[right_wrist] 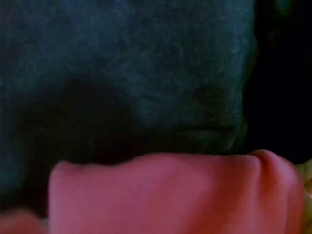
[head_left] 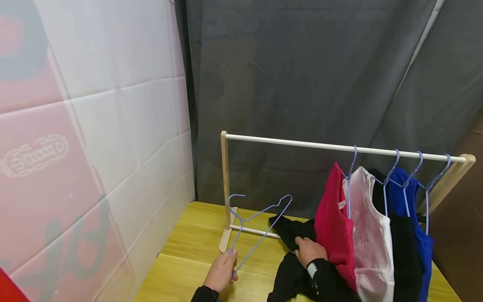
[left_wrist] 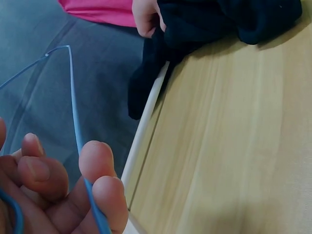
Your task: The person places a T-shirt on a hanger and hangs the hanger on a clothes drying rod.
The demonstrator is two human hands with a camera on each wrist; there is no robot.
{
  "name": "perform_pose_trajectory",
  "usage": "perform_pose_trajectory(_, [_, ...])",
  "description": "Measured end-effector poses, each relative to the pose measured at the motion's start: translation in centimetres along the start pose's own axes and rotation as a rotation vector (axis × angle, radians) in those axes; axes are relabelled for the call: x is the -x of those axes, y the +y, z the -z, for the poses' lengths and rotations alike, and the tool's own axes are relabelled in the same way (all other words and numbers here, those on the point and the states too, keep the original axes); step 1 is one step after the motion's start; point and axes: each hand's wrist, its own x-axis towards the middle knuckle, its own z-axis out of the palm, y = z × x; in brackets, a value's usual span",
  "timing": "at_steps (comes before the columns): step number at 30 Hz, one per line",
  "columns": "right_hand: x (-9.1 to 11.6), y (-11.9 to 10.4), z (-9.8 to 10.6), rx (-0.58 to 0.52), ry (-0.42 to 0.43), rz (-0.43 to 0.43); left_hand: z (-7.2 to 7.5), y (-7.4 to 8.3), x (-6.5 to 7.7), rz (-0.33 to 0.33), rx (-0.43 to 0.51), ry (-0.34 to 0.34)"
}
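Observation:
My left hand [head_left: 222, 270] grips a light-blue wire clothes hanger [head_left: 264, 208] by its lower part, the hook pointing up and away toward the rack. In the left wrist view the fingers [left_wrist: 100, 158] curl around the hanger's wire [left_wrist: 74, 97]. My right hand [head_left: 310, 251] pinches a bunched black garment [head_left: 290, 272] that lies over the table's right part. The left wrist view shows that hand [left_wrist: 145, 17] with its fingertips in the black cloth [left_wrist: 200, 22]. Pink cloth [right_wrist: 161, 195] covers much of the lower right wrist view and hides the hand's grip there.
A small clothes rack [head_left: 286, 143] with a white rail stands on the wooden table [head_left: 181, 256]. On its right side hang a red top [head_left: 333, 218], a white top [head_left: 371, 235], a black one [head_left: 403, 251] and a blue one [head_left: 420, 247]. A grey curtain [head_left: 286, 75] hangs behind.

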Motion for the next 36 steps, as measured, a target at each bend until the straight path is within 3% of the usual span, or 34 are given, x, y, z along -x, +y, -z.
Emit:
perform_pose_trajectory(5, [-0.3, -0.2, 0.5, -0.078, 0.060, 0.004, -0.1, -0.2, 0.1, 0.016, 0.066, -0.015])
perform_pose_trajectory(12, [-2.1, -1.3, 3.5, -0.318, 0.091, -0.023, 0.4, 0.4, 0.3, 0.040, 0.114, -0.044])
perform_pose_trajectory(18, [-3.4, -1.0, 6.4, -0.468, 0.184, -0.161, 0.7, 1.0, 0.7, 0.023, 0.151, -0.089])
perform_pose_trajectory(28, [-2.6, 0.9, 7.0, -0.563, 0.266, -0.380, 1.5, 0.5, 1.1, 0.036, 0.114, -0.196])
perform_pose_trajectory(36, [-2.5, 1.7, 8.2, -0.735, 0.200, -0.458, 2.0, 0.1, 1.5, 0.014, 0.001, -0.239])
